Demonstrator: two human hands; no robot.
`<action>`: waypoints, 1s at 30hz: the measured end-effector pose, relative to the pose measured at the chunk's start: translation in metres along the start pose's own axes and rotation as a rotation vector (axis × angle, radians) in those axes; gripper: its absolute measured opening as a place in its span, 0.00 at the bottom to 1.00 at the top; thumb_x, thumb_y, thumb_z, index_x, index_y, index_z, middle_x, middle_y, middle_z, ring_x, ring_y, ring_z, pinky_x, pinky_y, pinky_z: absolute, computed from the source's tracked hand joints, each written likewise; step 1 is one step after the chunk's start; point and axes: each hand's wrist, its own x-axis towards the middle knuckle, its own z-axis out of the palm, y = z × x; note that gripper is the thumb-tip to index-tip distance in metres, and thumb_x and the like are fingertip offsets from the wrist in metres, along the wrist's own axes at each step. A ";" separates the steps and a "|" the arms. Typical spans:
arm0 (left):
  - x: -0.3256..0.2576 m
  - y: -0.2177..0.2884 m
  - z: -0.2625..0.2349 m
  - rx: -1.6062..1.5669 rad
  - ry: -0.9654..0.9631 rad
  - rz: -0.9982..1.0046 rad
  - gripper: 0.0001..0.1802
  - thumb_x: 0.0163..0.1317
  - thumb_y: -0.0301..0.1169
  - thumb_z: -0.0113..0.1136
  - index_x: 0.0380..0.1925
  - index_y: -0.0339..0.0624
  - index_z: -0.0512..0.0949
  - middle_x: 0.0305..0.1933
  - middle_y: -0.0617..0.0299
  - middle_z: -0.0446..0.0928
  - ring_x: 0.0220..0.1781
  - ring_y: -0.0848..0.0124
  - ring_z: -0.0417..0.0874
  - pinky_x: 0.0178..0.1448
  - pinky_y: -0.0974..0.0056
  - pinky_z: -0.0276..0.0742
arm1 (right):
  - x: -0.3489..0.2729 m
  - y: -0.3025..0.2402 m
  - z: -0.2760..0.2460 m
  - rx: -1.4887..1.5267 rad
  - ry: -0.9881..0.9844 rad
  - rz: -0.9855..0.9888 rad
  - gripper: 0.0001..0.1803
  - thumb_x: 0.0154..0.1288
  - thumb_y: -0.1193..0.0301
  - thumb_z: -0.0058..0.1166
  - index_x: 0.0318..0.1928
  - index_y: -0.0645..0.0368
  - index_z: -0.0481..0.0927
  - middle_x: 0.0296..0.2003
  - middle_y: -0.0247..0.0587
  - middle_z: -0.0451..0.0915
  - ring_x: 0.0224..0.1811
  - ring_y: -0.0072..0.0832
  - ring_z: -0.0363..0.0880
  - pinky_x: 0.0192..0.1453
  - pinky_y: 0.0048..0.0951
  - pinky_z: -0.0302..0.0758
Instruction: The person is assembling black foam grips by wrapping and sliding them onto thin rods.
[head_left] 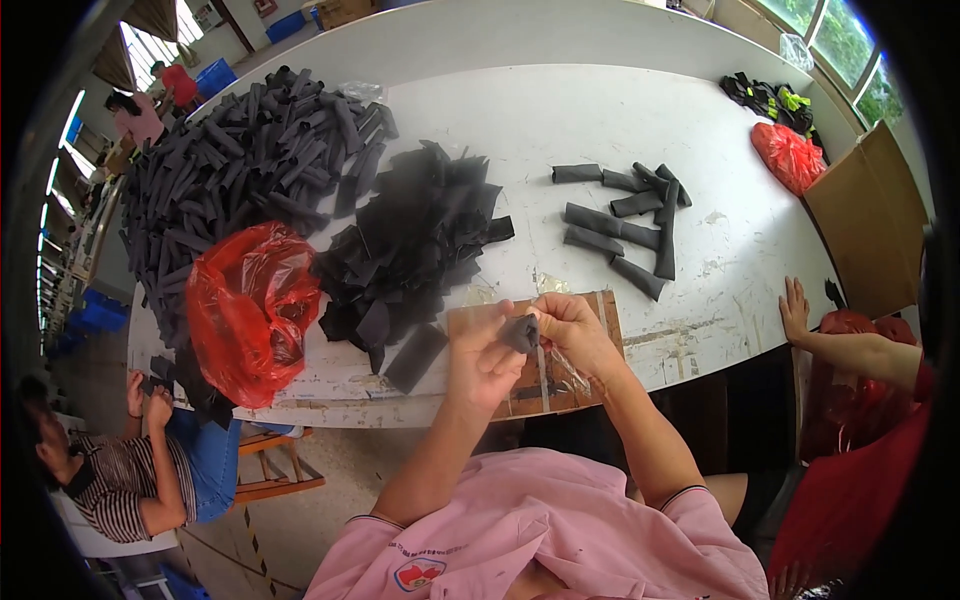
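Observation:
My left hand (483, 352) and my right hand (567, 327) meet over the table's front edge, both pinching one small dark grey rolled piece (521, 333). The right hand also holds a clear plastic sleeve (570, 374) that hangs below it. Just left of my hands lies a loose flat black piece (415, 357). Behind it spreads a heap of flat black fabric pieces (415, 240). Several finished dark rolls (625, 225) lie to the right on the white table (560, 120).
A big pile of dark rolled tubes (235, 160) fills the table's left, with a red plastic bag (250, 310) in front. A brown board (545, 390) lies under my hands. Another person's hand (795, 310) rests on the right edge; a seated person (130, 470) is lower left. A cardboard box (870, 220) stands right.

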 end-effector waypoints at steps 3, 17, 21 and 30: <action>0.000 -0.004 0.017 -0.219 -0.166 -0.035 0.10 0.58 0.23 0.43 0.38 0.31 0.70 0.34 0.55 0.75 0.17 0.79 0.66 0.15 0.77 0.58 | -0.003 -0.027 0.010 -0.041 0.003 -0.033 0.11 0.59 0.67 0.50 0.25 0.61 0.71 0.16 0.25 0.64 0.18 0.13 0.58 0.21 0.17 0.56; -0.012 -0.005 0.028 1.448 -0.179 0.739 0.09 0.54 0.21 0.55 0.37 0.33 0.74 0.37 0.60 0.74 0.39 0.75 0.73 0.47 0.71 0.67 | -0.027 -0.022 -0.007 -0.600 0.153 -0.420 0.19 0.55 0.56 0.52 0.34 0.62 0.73 0.22 0.35 0.72 0.28 0.25 0.71 0.30 0.24 0.68; -0.021 -0.010 0.028 1.081 -0.103 0.817 0.07 0.55 0.20 0.53 0.35 0.34 0.74 0.36 0.60 0.75 0.42 0.74 0.72 0.52 0.67 0.65 | -0.029 -0.043 0.013 -1.403 0.096 -0.720 0.17 0.47 0.58 0.56 0.28 0.60 0.74 0.22 0.39 0.73 0.32 0.35 0.73 0.32 0.31 0.70; 0.005 0.000 0.027 1.009 -0.159 0.255 0.10 0.45 0.20 0.62 0.29 0.33 0.74 0.37 0.53 0.74 0.38 0.70 0.74 0.45 0.66 0.72 | -0.020 0.006 -0.012 -1.347 -0.005 -0.504 0.10 0.55 0.64 0.50 0.29 0.59 0.71 0.24 0.44 0.74 0.27 0.42 0.73 0.27 0.37 0.69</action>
